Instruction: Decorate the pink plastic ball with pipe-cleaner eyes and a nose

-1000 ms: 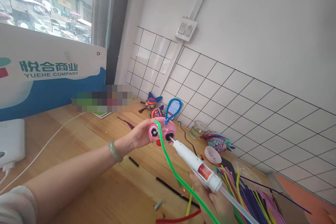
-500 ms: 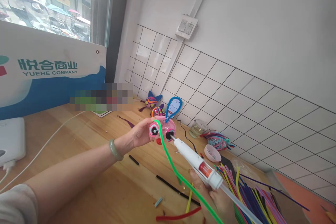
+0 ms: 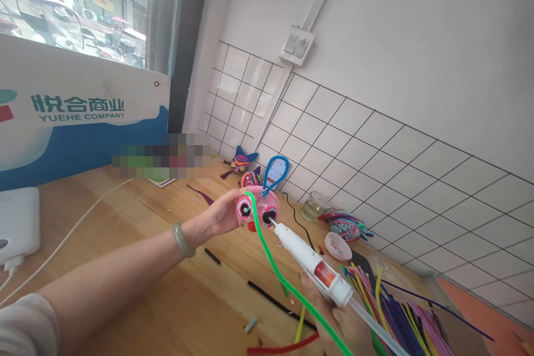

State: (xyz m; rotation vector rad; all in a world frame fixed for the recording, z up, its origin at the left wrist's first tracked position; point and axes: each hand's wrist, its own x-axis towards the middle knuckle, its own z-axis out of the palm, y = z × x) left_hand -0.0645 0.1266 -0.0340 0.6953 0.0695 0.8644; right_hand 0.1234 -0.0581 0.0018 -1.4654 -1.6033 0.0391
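My left hand is closed on the left edge of a pink pipe-cleaner animal head. The head has round black-and-pink eyes, a red piece below them and a blue pipe-cleaner loop standing up from its top. In my right hand is a white hot glue gun, its metal tip at the black centre of the right eye. A clear glue stick sticks out of its back end. From the head's upper left a long green pipe cleaner hangs down in front of my right hand.
Bundled coloured pipe cleaners lie at the right, near a pink bowl and a glass jar. Finished pipe-cleaner figures and a phone stand by the wall grid. Black pieces and a red pipe cleaner lie in front.
The glue gun has shifted slightly down and left, its tip now at the lower part of the right eye. My left hand and the pink head stay almost still.
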